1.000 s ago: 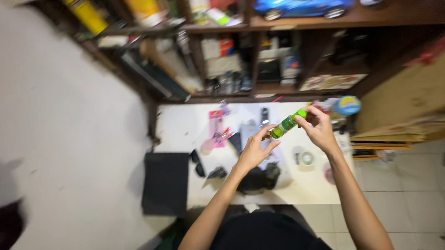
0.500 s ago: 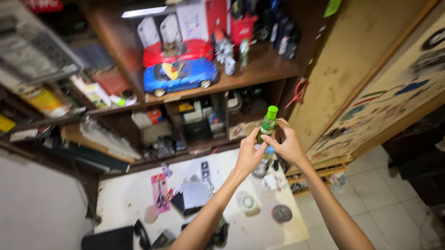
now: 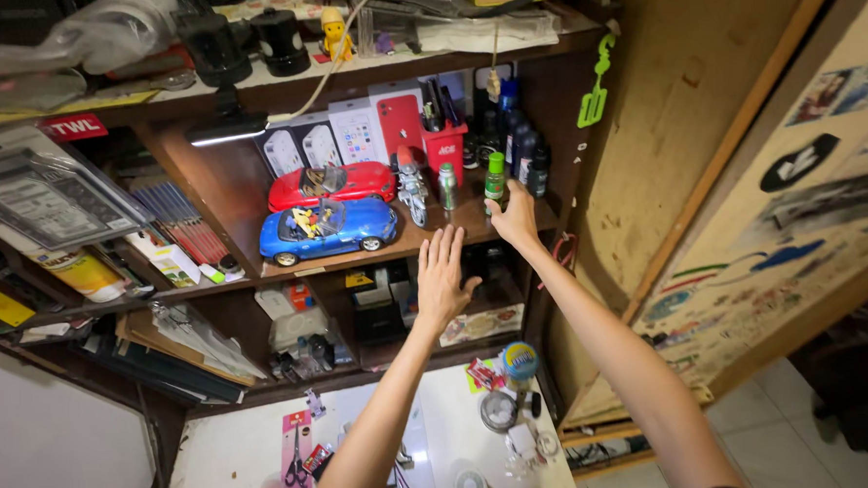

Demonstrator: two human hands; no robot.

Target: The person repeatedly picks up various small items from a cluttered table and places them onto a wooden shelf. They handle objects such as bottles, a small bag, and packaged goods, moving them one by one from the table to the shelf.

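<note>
The right hand (image 3: 516,221) is closed around the lower body of a small clear bottle with a green cap (image 3: 496,180), holding it upright at the front edge of the dark wooden shelf board (image 3: 424,237), near that board's right end. Whether the bottle's base already rests on the wood cannot be told, since the fingers hide it. The left hand (image 3: 442,278) is empty, palm forward with fingers spread, raised just below the same board's front edge and touching nothing.

As a judgement, the bottle has reached the shelf and is as good as placed; letting go and drawing the arm back is what remains.

Room on that board is tight. Just left of the bottle stands a second small green-capped bottle (image 3: 447,186), then a small silver toy motorcycle (image 3: 413,196). Behind it are a red plastic pen holder (image 3: 445,148) and a cluster of dark bottles (image 3: 526,157) toward the back right corner. Further left, 2 toy cars fill the board: a glossy blue convertible model (image 3: 328,231) at the front edge and a red one (image 3: 332,185) behind it. The free space is the narrow strip along the front edge between the motorcycle and the shelf's right upright, so the hand's clear way out is straight back toward the person, over the white desk (image 3: 229,458) below.
</note>
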